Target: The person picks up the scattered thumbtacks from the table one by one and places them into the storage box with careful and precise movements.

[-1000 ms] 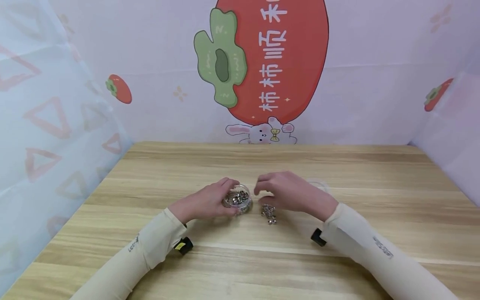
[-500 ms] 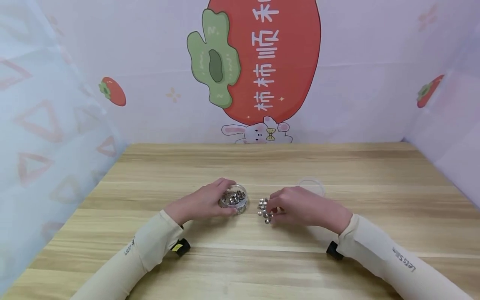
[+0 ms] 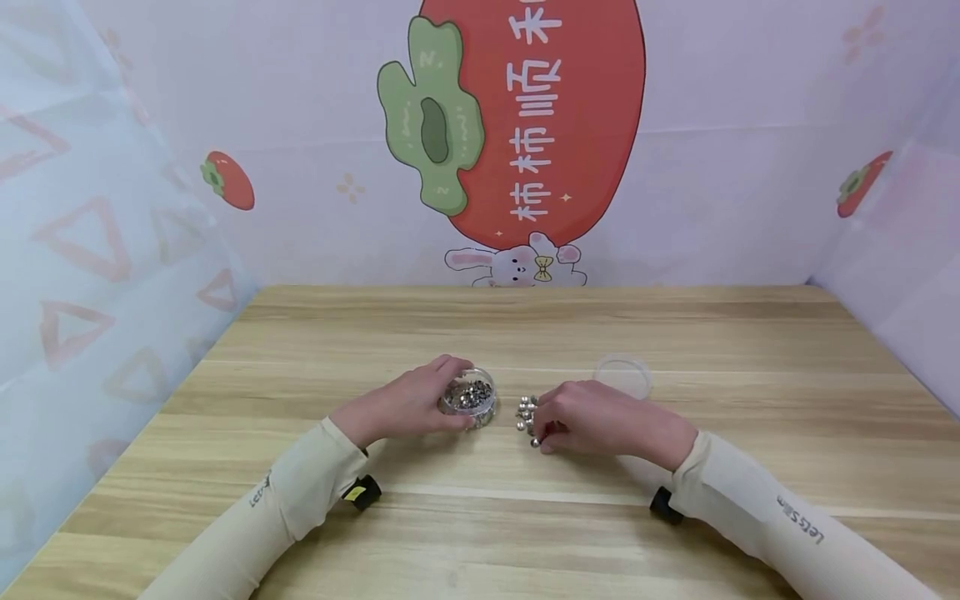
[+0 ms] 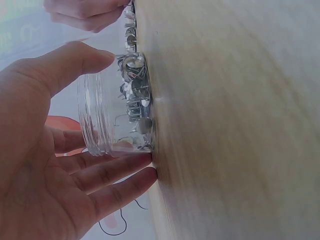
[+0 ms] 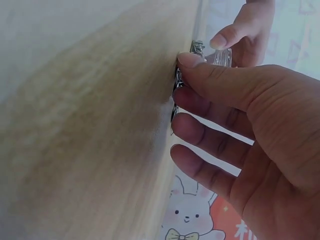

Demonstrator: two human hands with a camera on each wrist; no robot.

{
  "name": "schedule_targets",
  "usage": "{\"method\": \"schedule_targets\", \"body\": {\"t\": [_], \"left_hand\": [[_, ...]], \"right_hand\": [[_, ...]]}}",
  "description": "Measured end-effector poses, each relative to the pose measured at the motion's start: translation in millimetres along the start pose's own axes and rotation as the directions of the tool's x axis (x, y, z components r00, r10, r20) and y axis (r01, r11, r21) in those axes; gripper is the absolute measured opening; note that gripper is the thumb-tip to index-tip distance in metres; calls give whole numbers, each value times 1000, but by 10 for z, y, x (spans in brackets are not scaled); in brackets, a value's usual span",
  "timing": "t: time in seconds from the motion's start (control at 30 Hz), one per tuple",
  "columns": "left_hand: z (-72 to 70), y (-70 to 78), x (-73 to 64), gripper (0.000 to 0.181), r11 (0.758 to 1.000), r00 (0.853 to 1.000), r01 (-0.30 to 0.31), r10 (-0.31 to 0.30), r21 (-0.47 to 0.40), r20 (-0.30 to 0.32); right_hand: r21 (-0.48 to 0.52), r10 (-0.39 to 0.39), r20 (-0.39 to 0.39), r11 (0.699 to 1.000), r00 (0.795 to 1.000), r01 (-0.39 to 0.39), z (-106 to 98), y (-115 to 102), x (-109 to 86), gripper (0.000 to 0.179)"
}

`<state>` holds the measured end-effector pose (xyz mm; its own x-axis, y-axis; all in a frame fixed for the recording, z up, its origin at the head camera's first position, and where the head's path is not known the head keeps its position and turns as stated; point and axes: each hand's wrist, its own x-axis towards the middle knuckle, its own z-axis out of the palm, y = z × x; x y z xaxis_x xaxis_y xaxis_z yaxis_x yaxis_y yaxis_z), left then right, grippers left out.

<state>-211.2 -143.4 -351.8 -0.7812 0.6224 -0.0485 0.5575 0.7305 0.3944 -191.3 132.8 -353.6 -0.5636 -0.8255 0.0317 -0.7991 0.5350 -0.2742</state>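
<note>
My left hand (image 3: pixel 414 403) holds a clear, round plastic jar (image 3: pixel 486 415) upright on the table, thumb on the near side and fingers around the far side. Silver thumbtacks (image 4: pixel 134 90) lie heaped in the bottom of the jar, which has no lid on. Just right of it, a small pile of loose thumbtacks (image 3: pixel 525 407) lies on the wood. My right hand (image 3: pixel 592 418) is down at the pile's right side, thumb and index finger pinching at a thumbtack (image 3: pixel 535 442). Its other fingertips (image 5: pixel 184 156) are near the tabletop. The fingers partly cover the pile.
A clear round lid (image 3: pixel 624 375) lies flat behind my right hand. The wooden table (image 3: pixel 480 533) reaches back to a printed cloth wall (image 3: pixel 720 200), with more cloth at both sides. Dark wrist cameras (image 3: pixel 664 506) hang under both sleeves.
My right hand came down from above the pile to the thumbtacks, and its thumb and fingers drew together. My left hand stays on the jar. The head view shifted slightly.
</note>
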Motion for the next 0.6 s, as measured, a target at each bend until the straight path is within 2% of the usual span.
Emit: {"method": "schedule_targets", "body": {"t": [0.6], "left_hand": [[-5, 6, -6, 74, 1000, 1000, 3, -3, -8, 5]], "right_hand": [[28, 3, -14, 1000, 1000, -2, -2, -14, 10, 7]]}}
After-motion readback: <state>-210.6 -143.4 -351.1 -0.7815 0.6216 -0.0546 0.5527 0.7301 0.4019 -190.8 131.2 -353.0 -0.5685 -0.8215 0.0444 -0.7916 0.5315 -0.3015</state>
